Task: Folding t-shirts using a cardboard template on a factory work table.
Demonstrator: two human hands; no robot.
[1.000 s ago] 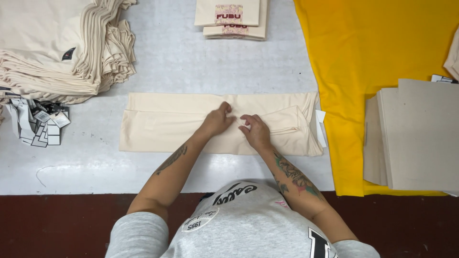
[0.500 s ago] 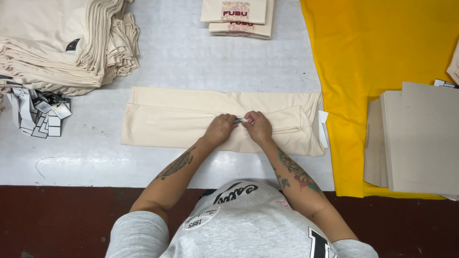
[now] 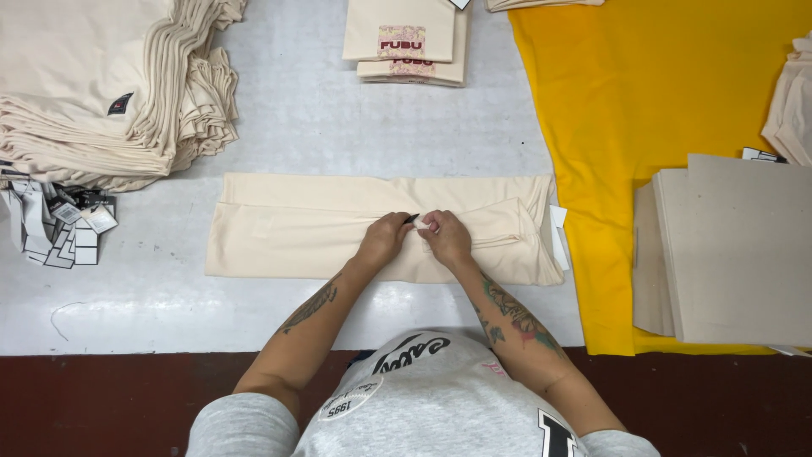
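Left hand and right hand, fingers closed, pinching a small dark tag on folded cream garment, mid-table. Likely risks: tag slipping; fold near table's front edge shifting under pressure.

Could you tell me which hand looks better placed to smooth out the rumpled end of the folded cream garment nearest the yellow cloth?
Right, probably. The right hand lies nearer the rumpled end of the folded cream garment, beside the yellow cloth. The left hand sits on the far side of it.
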